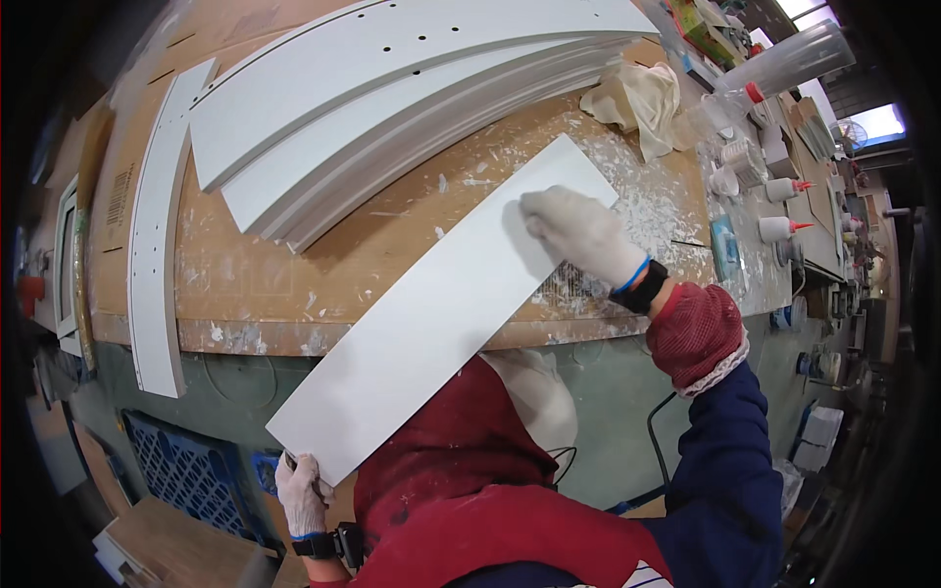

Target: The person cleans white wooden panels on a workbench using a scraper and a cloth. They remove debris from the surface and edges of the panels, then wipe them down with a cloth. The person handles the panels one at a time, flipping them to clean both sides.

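Long white panel (441, 314) lies diagonally, its upper end on the brown tabletop (294, 284), its lower end overhanging the edge toward the person's body.

Left hand (300, 493), in a white glove: grip closed on the panel's lower corner, fingers wrapped around the edge, and something dark and thin shows at the fingers; too small to tell what.

Right hand (580, 233), gloved: pressed flat on the panel's upper end near its far corner. No closed grip there, palm down; whether anything lies under the palm cannot be told.

Risks, as judged:
- About half the panel hangs off the tabletop. If the right hand lifts, the overhang could tip the panel down, leaving only the left corner grip to carry it.
- White chips and flakes (657, 201) lie scattered beside the upper end; debris trapped underneath could scratch the painted face if the panel slides.
- Stack of curved white panels (392, 98) lies near; swinging the long panel could strike it.
- Glue bottles (784, 228) stand to the right, well apart.
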{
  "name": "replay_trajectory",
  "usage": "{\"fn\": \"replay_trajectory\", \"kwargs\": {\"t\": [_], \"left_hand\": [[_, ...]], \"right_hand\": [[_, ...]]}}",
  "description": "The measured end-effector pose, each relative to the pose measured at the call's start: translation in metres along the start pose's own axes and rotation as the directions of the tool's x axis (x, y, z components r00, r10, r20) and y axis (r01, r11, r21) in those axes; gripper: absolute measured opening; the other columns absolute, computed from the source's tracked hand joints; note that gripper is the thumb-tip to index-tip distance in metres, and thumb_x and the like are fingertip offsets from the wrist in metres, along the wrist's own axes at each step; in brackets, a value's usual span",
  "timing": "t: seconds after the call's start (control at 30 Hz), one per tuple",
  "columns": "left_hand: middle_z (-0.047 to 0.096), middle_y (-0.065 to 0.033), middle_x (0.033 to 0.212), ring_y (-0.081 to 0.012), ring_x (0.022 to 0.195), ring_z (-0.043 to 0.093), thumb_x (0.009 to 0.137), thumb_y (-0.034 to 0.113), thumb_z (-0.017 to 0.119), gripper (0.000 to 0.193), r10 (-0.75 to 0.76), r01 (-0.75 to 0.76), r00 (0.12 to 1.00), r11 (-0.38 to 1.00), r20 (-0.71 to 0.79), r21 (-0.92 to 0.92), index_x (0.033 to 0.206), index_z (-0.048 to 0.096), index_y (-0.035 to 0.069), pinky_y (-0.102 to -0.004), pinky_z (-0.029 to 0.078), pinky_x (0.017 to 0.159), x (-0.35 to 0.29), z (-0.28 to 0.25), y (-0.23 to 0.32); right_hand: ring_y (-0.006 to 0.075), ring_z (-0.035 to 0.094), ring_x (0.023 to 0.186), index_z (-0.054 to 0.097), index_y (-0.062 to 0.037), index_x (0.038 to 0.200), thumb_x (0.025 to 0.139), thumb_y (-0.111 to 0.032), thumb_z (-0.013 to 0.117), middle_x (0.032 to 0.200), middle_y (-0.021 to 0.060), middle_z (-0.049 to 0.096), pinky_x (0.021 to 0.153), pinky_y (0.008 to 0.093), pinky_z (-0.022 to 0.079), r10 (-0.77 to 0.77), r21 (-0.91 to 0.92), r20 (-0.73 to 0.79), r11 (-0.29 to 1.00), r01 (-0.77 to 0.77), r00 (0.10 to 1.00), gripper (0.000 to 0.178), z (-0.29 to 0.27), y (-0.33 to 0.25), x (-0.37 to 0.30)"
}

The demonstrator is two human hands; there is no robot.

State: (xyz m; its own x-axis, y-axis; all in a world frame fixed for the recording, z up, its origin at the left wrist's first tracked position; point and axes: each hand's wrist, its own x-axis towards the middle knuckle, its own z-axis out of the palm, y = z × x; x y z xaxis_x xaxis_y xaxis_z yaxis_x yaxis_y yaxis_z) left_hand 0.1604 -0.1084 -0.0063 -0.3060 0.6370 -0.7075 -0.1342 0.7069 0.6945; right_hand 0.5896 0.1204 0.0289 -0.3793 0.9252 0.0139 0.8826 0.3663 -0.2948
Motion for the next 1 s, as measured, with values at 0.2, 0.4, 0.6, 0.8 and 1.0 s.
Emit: {"fn": "replay_trajectory", "kwargs": {"t": [0.2, 0.4, 0.6, 0.8, 1.0], "left_hand": [[0.05, 0.0006, 0.057, -0.009, 0.033, 0.043, 0.091, 0.019, 0.053, 0.015, -0.022, 0.031, 0.993, 0.996, -0.112, 0.08, 0.088, 0.053, 0.005, -0.0218, 0.033, 0.031, -0.01, 0.007, 0.007], [0.048, 0.0004, 0.052, -0.0082, 0.032, 0.038, 0.094, 0.024, 0.051, 0.019, 0.022, -0.018, 0.997, 0.998, -0.069, 0.054, 0.091, 0.053, 0.005, -0.0218, 0.028, 0.03, -0.003, 0.011, 0.005], [0.049, -0.0004, 0.053, -0.009, 0.032, 0.04, 0.091, 0.019, 0.052, 0.014, 0.023, -0.022, 0.99, 1.0, -0.138, 0.009, 0.089, 0.052, 0.004, -0.0226, 0.03, 0.03, -0.005, 0.01, 0.003], [0.048, 0.0003, 0.054, -0.0085, 0.033, 0.04, 0.091, 0.019, 0.051, 0.014, 0.064, -0.058, 0.992, 0.996, -0.107, 0.061, 0.09, 0.052, 0.005, -0.0222, 0.031, 0.031, -0.002, 0.018, 0.01], [0.049, 0.0004, 0.054, -0.0089, 0.033, 0.041, 0.092, 0.019, 0.051, 0.013, 0.033, -0.026, 0.989, 0.999, -0.145, 0.046, 0.092, 0.052, 0.005, -0.0221, 0.031, 0.03, -0.007, 0.013, 0.006]], "right_hand": [[0.0373, 0.062, 0.094, 0.062, -0.0032, 0.103, 0.089, -0.015, 0.05, 0.097, 0.0186, 0.066, 0.083, 0.0445, 0.048, 0.113, -0.025, -0.117, 0.993, -0.116, 0.987, 0.022, 0.007, 0.065, 0.035], [0.0373, 0.063, 0.091, 0.06, -0.003, 0.105, 0.088, -0.017, 0.056, 0.098, 0.0207, 0.065, 0.08, 0.0445, 0.05, 0.284, -0.044, -0.199, 0.953, -0.298, 0.938, 0.023, -0.024, 0.105, 0.041], [0.0363, 0.062, 0.091, 0.059, -0.0019, 0.102, 0.091, -0.014, 0.05, 0.096, 0.0187, 0.064, 0.082, 0.0437, 0.05, -0.089, 0.02, 0.098, 0.996, 0.087, 0.991, 0.019, 0.021, 0.0, 0.045], [0.0404, 0.062, 0.092, 0.059, 0.0025, 0.107, 0.089, -0.009, 0.049, 0.092, 0.0232, 0.065, 0.081, 0.0447, 0.05, 0.358, -0.209, -0.154, 0.899, -0.385, 0.921, 0.024, -0.01, 0.145, 0.05], [0.0328, 0.063, 0.086, 0.063, -0.0041, 0.103, 0.089, -0.015, 0.055, 0.091, 0.0157, 0.065, 0.076, 0.0405, 0.051, -0.044, 0.076, -0.082, 0.996, 0.051, 0.996, 0.02, -0.009, 0.063, -0.032]]}}
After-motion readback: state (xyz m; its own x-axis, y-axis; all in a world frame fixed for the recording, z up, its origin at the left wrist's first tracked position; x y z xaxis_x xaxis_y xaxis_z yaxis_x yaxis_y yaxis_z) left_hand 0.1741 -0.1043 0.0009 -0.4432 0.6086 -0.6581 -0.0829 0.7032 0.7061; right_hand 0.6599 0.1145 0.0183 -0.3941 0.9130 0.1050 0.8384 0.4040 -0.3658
